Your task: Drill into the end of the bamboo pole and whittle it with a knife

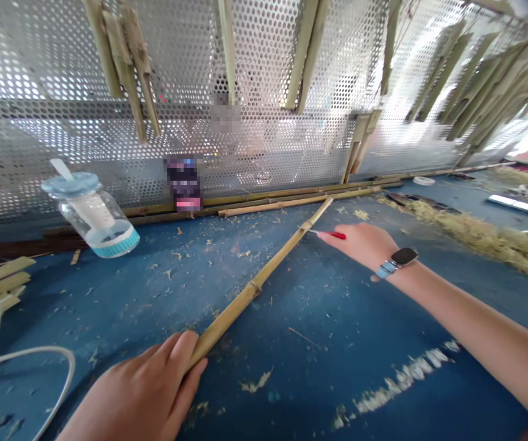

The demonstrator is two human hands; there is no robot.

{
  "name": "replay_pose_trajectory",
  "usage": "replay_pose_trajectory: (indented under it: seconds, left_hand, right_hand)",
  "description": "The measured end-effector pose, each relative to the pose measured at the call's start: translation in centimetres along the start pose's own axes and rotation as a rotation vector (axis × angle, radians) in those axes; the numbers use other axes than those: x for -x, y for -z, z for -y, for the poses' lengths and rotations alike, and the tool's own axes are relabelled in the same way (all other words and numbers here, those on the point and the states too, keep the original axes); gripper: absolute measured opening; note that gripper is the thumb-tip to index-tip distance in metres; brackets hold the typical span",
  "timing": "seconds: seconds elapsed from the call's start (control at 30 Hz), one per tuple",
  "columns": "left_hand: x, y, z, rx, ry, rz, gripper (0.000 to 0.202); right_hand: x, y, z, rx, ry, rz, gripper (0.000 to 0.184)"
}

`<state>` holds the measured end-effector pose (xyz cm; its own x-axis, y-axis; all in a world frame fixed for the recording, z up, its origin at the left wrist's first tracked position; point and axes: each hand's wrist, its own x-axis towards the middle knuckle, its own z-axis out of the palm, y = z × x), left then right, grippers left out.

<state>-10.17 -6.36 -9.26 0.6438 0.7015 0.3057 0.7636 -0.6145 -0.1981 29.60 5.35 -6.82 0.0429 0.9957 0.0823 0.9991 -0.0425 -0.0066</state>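
A long bamboo stick (264,278) lies diagonally across the blue worktable (346,331). My left hand (149,392) is closed round its near end at the bottom of the head view. My right hand (360,244), with a watch on the wrist, pinches a red pen (335,234) whose tip touches the stick near its far part.
A clear bottle with a blue lid (92,211) stands at the left. More bamboo sticks (291,199) lie along the perforated metal wall (264,92), where split strips hang. Split pieces (0,285) and a white cable (29,361) sit far left. Shavings (479,236) pile at the right.
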Motion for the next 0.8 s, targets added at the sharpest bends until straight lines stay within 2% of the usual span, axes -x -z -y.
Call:
replay_pose_trajectory:
  seconds: [0.07, 0.17, 0.2, 0.4, 0.6, 0.8]
  left_hand:
    - [-0.1, 0.0, 0.0, -0.003, 0.000, -0.014, 0.050]
    - [-0.1, -0.1, 0.0, -0.019, -0.009, -0.046, 0.051]
    - [-0.1, -0.2, 0.1, -0.026, -0.014, -0.057, 0.051]
    - [0.3, -0.6, 0.3, -0.053, -0.010, -0.043, 0.048]
    - [0.2, -0.6, 0.4, -0.025, -0.009, -0.034, 0.049]
    - [0.4, -0.6, 0.4, 0.042, 0.038, 0.014, 0.051]
  right_hand:
    - [0.6, 0.1, 0.5, -0.041, 0.060, 0.038, 0.072]
    - [2.1, 0.0, 2.3, -0.099, 0.228, 0.069, 0.070]
    - [2.2, 0.0, 2.5, -0.086, 0.233, 0.058, 0.068]
    - [-0.2, -0.3, 0.0, 0.012, -0.008, 0.005, 0.062]
    - [0.1, -1.2, 1.1, 0.016, 0.151, 0.000, 0.062]
    - [-0.9, -0.6, -0.6, 0.081, -0.009, -0.002, 0.064]
